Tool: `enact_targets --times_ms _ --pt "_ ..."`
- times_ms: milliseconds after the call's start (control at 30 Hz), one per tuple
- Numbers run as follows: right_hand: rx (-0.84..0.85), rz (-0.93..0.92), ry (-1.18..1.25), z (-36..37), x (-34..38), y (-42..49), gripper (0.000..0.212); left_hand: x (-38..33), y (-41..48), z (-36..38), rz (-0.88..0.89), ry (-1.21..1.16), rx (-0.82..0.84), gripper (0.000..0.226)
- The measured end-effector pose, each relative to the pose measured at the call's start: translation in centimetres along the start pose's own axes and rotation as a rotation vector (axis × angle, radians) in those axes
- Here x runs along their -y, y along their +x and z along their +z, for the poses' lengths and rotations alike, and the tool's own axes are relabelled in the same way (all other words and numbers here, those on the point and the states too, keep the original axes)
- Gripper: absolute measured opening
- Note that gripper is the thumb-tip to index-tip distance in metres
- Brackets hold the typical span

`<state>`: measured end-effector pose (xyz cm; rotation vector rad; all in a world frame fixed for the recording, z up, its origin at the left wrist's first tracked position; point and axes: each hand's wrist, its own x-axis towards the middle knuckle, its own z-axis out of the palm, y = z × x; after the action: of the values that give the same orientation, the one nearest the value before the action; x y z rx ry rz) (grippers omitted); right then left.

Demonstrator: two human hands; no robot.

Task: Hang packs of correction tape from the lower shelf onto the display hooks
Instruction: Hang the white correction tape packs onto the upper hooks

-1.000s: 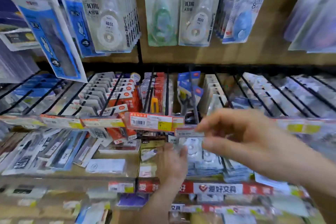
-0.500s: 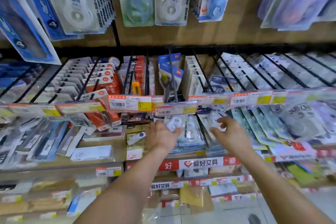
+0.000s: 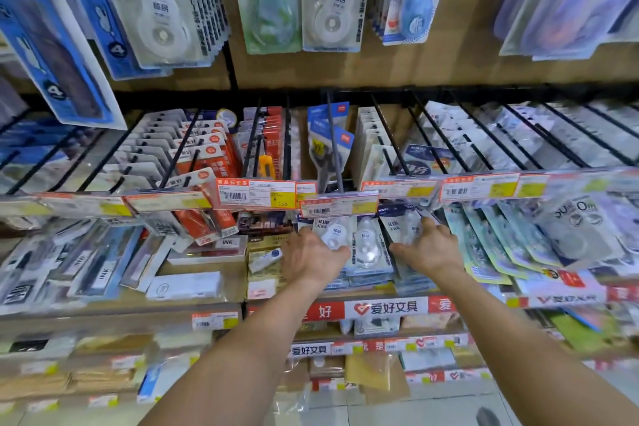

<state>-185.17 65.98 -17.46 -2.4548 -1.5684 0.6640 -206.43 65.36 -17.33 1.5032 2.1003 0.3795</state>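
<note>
Lower shelf (image 3: 207,301) carries loose stacks of correction tape packs (image 3: 366,252) near its front edge, under the row of display hooks (image 3: 333,145), presumably staged there for hanging. Left hand (image 3: 311,258) rests on the left stack, thumb against a pack, likely to lift it. Right hand (image 3: 427,249) lies spread over the right stack; whether either pinches a pack, cannot tell.

We face a wooden back panel (image 3: 432,69) crossed by a black rail (image 3: 345,95). Black wire hooks (image 3: 435,135) project toward us. Below, tiered shelves carry red label strips (image 3: 387,308); pale floor tiles (image 3: 397,411) lie lowest.
</note>
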Motion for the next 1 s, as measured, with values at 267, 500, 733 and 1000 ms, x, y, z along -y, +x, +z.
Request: enact_targets --times_ms 267,500,733,1000 --pt "-0.073 0.059 -0.029 1.0 0.4 -1.4 0.107 0.2 0.0 0.1 0.007 -0.002 0.018 0.092" --pt "-0.052 0.057 -0.049 1.4 0.0 -3.3 0.115 0.8 -0.7 -0.5 -0.021 -0.009 0.072 0.079" --pt "-0.078 -0.001 0.106 0.8 0.2 -6.6 0.112 1.7 -4.2 -1.0 0.087 -0.175 0.018 0.089" --pt "0.042 0.015 0.218 0.5 0.6 -11.5 0.125 2.9 -7.8 -1.2 0.133 -0.359 0.060 0.086"
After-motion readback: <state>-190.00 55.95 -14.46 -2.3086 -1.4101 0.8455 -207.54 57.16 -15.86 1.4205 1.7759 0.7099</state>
